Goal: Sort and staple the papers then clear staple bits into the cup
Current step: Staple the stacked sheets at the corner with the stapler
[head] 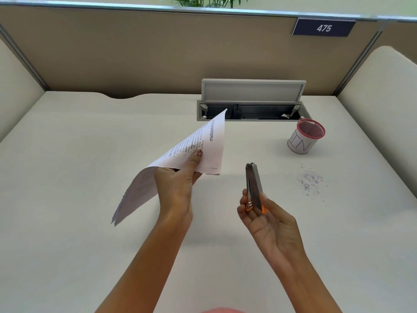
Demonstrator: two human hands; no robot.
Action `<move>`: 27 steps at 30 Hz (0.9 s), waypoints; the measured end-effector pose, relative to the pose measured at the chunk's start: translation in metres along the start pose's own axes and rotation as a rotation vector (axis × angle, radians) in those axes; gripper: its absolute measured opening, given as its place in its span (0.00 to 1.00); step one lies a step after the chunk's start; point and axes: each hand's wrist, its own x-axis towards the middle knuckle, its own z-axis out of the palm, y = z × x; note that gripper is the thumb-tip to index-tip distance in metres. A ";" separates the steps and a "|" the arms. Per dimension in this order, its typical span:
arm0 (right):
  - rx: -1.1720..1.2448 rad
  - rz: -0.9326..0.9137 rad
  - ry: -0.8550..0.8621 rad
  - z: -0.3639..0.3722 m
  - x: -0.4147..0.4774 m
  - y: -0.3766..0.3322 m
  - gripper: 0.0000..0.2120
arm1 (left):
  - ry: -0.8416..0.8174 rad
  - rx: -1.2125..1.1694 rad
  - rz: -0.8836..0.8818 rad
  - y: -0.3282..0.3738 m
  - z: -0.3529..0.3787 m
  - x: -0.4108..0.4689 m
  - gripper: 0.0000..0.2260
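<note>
1. The left hand (pixel 178 184) pinches the papers (pixel 198 143) above the desk; their near corner seems already stapled.
2. The right hand (pixel 268 222) grips the stapler (pixel 253 184), which points away.
3. The staple bits (pixel 311 180) lie to its right, with the cup (pixel 304 137) beyond; the right hand is nearer.

Your left hand (pixel 178 184) grips the papers (pixel 212 152), a white printed stack raised off the desk (pixel 90 143) and tilted, with the thumb pressed on the top sheet. One corner points away from you; the opposite end droops to your left. A staple (pixel 214 167) sits in the near right corner. Your right hand (pixel 268 220) holds the stapler (pixel 253 184), silver with orange ends, nose pointing away, just right of the papers and apart from them. The staple bits (pixel 310 180) lie scattered in a loose patch on the desk, right of the stapler. The cup (pixel 304 137), white-wrapped with a red mesh rim and handwritten letters, stands beyond the bits, apart from them
</note>
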 end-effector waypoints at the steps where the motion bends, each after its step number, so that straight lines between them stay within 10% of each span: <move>1: -0.044 -0.006 -0.027 0.002 -0.001 0.002 0.30 | 0.005 -0.006 0.014 0.001 0.000 0.000 0.03; 7: -0.351 -0.140 -0.093 0.025 -0.007 0.010 0.15 | 0.028 -0.079 0.050 0.003 0.003 0.000 0.04; 27: -0.327 -0.147 -0.165 0.056 -0.006 0.026 0.17 | 0.039 -0.338 0.154 0.008 0.011 -0.011 0.17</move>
